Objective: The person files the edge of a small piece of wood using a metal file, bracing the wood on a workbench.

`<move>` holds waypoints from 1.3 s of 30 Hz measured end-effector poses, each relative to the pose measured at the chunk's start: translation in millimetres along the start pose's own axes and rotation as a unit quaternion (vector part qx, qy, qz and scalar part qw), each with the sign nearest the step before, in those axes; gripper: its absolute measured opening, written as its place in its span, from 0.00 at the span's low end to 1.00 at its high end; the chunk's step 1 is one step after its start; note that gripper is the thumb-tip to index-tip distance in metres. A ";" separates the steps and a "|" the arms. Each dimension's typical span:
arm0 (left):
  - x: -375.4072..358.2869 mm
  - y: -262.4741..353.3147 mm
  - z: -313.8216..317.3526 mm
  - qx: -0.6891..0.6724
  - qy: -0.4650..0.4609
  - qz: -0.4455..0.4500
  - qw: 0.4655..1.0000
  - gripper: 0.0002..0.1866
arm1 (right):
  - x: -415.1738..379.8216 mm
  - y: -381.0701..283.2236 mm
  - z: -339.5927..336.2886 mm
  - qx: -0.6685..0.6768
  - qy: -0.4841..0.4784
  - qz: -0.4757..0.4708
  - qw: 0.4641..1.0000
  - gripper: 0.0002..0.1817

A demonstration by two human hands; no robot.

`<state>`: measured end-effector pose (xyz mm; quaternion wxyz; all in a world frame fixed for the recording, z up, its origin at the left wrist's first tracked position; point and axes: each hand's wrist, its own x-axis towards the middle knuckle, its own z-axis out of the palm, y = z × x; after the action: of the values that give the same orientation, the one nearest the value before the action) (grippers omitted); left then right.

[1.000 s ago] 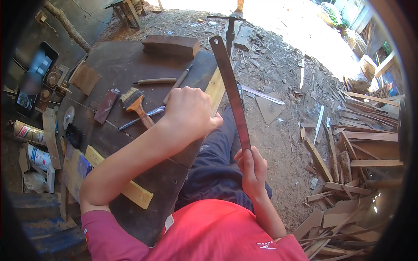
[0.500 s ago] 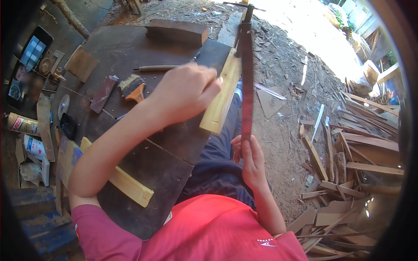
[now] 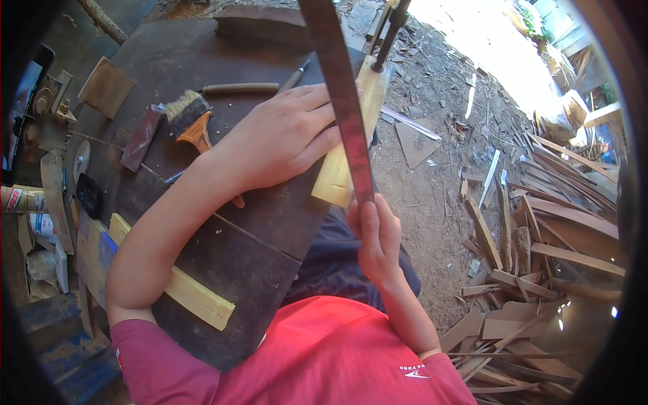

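Note:
My right hand (image 3: 378, 233) is closed around the near end of a long flat strip (image 3: 352, 138), dark at the far end and reddish near the grip. Its exact kind I cannot make out. The strip slants up and left, crossing over a pale yellow piece of wood (image 3: 332, 177) at the edge of the dark table. My left hand (image 3: 287, 135) lies flat with fingers stretched toward that wood, its fingertips partly behind the strip. A metal clamp (image 3: 391, 37) stands at the wood's far end.
On the table (image 3: 256, 236) lie a paintbrush (image 3: 196, 131), a wooden-handled tool (image 3: 239, 88), a reddish block (image 3: 143, 138), a dark wood block (image 3: 260, 25) and another yellow wood piece (image 3: 199, 297). Wood scraps (image 3: 540, 270) are heaped on the ground at the right.
My left hand has gone from a loose fist to flat, outstretched fingers by the wood. My right hand has shifted left, and the strip now tilts left across the wood. The view has shifted slightly.

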<state>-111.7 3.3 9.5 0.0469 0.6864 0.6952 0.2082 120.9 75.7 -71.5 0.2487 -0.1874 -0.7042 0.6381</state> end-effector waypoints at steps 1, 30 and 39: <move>0.5 0.9 -0.8 0.002 -0.005 -0.005 1.000 0.28 | -2.5 4.0 -1.0 -0.009 0.004 -0.007 1.000 0.18; -0.7 -5.0 12.4 0.009 0.062 0.019 0.998 0.26 | -15.8 20.7 -26.1 -0.117 -0.004 -0.001 0.993 0.16; -0.7 -2.9 13.0 0.003 0.078 0.015 0.997 0.25 | -5.5 -3.7 -22.2 -0.168 -0.023 -0.025 0.985 0.14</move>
<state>-109.8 5.7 -3.4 -0.0132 0.6787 0.6868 0.2598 138.6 90.0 -67.1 0.2130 -0.1941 -0.8115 0.5083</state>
